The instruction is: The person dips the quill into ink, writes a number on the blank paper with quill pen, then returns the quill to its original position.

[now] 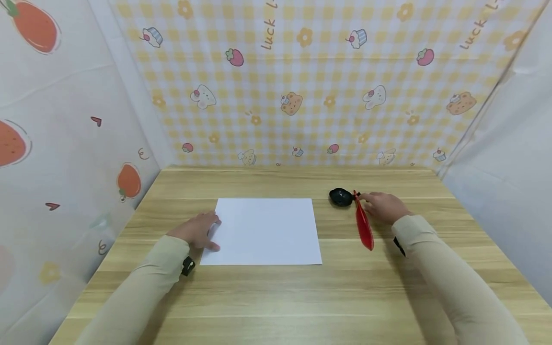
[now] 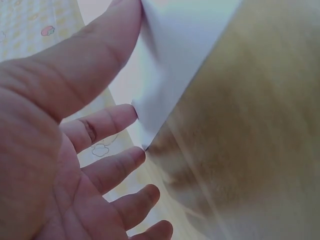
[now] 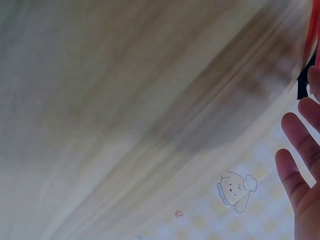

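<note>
In the head view, a white sheet of paper lies flat on the table. My left hand touches its left edge, thumb and fingers spread; the left wrist view shows the thumb over the paper and fingertips at its edge. To the right is a small glossy black oval dish with a short black stem. Across that stem lies a long red feather-shaped piece. My right hand reaches its fingertips to the upper end of the red piece. In the right wrist view several fingers are extended; the thumb's contact is hidden.
The wooden table runs back to a yellow checked cloth wall. White cloth walls stand at the left and right. Both forearms reach in from the front, black straps at the wrists.
</note>
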Motion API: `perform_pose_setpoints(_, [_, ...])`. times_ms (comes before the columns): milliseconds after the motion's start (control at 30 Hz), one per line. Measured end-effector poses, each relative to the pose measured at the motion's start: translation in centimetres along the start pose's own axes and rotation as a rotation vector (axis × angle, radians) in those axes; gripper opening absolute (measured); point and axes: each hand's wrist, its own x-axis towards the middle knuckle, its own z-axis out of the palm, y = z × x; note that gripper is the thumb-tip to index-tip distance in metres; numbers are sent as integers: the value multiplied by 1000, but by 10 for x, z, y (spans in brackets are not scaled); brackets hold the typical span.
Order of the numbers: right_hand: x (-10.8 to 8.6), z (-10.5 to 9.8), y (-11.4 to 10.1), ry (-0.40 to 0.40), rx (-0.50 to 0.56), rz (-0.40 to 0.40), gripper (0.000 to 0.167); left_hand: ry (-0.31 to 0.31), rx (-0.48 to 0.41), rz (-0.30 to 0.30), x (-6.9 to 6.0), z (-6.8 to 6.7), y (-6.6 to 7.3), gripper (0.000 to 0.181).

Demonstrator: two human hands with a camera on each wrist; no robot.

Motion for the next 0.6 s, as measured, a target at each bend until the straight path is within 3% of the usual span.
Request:
perform_pose_setpoints(333, [6, -2, -4, -64, -33, -34, 32, -4, 6, 24, -2, -3, -5, 69])
perform_pose_setpoints(600, [10, 0, -5, -77, -40, -47, 28, -3, -15, 0, -1, -2, -6, 69])
